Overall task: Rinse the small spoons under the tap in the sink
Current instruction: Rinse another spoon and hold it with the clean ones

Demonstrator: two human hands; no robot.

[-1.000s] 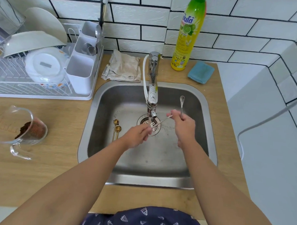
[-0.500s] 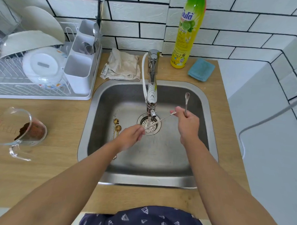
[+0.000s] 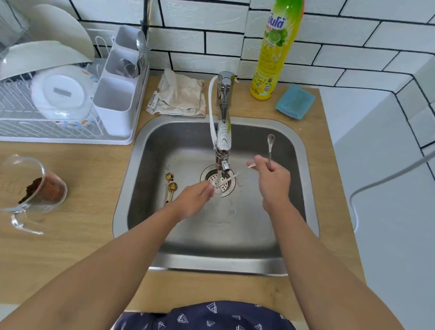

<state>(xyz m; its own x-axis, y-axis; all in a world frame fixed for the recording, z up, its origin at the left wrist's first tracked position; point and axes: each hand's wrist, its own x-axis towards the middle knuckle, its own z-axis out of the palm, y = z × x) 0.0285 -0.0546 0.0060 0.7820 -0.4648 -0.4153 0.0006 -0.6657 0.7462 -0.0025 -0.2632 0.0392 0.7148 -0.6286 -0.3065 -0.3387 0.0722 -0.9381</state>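
Water runs from the chrome tap (image 3: pixel 223 140) into the steel sink (image 3: pixel 297 148). My right hand (image 3: pixel 273 182) grips two small silver spoons: one spoon (image 3: pixel 270 144) points up and away, the other spoon (image 3: pixel 232 176) slants down-left into the water stream. My left hand (image 3: pixel 196 200) pinches the wet lower end of that slanted spoon under the stream, above the drain strainer (image 3: pixel 229 187). Two small gold spoons (image 3: pixel 170 187) lie on the sink floor at the left.
A dish rack (image 3: pixel 63 133) with plates and a white cutlery caddy (image 3: pixel 117 95) stands at the left. A glass measuring jug (image 3: pixel 26 189) with brown powder sits on the wooden counter. Behind the sink lie a folded cloth (image 3: pixel 182 96), a yellow detergent bottle (image 3: pixel 276 47) and a blue sponge (image 3: pixel 295 102).
My right hand has drifted right and slightly back with both spoons. My left hand has stayed under the stream on the slanted spoon's end.
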